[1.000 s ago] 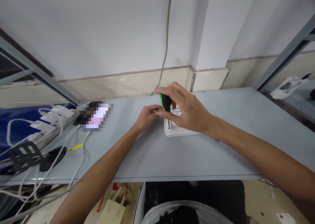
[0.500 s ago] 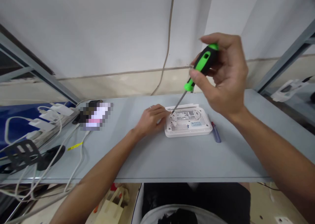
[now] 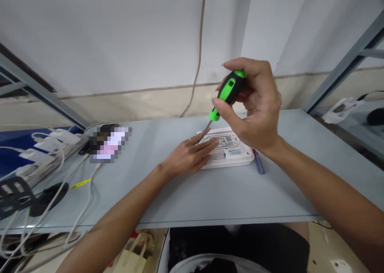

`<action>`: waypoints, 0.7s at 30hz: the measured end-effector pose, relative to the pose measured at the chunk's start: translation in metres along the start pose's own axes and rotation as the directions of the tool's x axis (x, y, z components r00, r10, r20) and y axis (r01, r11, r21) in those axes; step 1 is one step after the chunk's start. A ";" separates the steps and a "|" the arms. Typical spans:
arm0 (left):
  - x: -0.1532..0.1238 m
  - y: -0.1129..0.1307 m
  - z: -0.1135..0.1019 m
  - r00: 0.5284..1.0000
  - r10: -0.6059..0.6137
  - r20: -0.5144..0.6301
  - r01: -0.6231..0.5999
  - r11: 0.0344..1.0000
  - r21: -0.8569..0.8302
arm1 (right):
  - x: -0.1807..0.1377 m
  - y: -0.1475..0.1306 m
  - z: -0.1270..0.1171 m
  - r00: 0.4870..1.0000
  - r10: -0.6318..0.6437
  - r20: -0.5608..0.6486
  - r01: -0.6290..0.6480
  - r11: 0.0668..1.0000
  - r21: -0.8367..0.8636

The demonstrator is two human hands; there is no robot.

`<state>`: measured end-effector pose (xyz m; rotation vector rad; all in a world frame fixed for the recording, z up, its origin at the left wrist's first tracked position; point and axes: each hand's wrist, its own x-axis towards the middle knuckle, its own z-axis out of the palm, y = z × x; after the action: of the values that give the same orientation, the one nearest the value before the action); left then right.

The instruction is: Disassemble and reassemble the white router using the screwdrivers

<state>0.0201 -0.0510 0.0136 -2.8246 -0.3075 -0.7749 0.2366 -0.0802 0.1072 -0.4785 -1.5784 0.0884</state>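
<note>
- Right hand: closed around the green-and-black handle of a screwdriver, raised above the table, thin steel shaft slanting down to the router's left end.
- Left hand: open, fingers spread flat and resting across the left part of a white router.
- Router: lying flat mid-table, label and vent holes facing up.
- Shaft tip: just at the left fingers; contact with the casing hidden.
- Progress: casing in one piece as far as visible, no cover off; any screws out, impossible to tell.
- Just right of the router: small blue-handled screwdriver lying on the grey table.
- Farther left: pixelated blurred object, power strip with white chargers, white cables, yellow tag.
</note>
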 end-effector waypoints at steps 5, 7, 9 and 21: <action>-0.001 -0.002 0.005 0.999 0.025 -0.035 -0.027 0.999 -0.044 | -0.005 -0.003 0.003 0.999 0.031 0.034 -0.031 0.999 0.010; -0.002 -0.003 0.006 0.999 0.020 -0.039 -0.023 0.997 -0.069 | -0.006 -0.004 0.003 0.999 0.042 0.035 -0.042 0.999 0.004; -0.002 -0.002 0.006 0.999 0.006 -0.031 -0.009 0.995 -0.095 | -0.004 -0.005 0.002 0.997 0.067 0.035 -0.067 0.998 -0.006; -0.005 -0.003 0.006 0.997 -0.064 -0.037 0.058 0.987 -0.147 | 0.016 0.030 -0.079 0.967 0.226 -0.114 -0.252 0.812 -0.526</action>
<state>0.0179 -0.0477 0.0064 -2.9422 -0.3466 -0.9026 0.3203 -0.0660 0.1184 -1.1171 -1.4795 -0.1827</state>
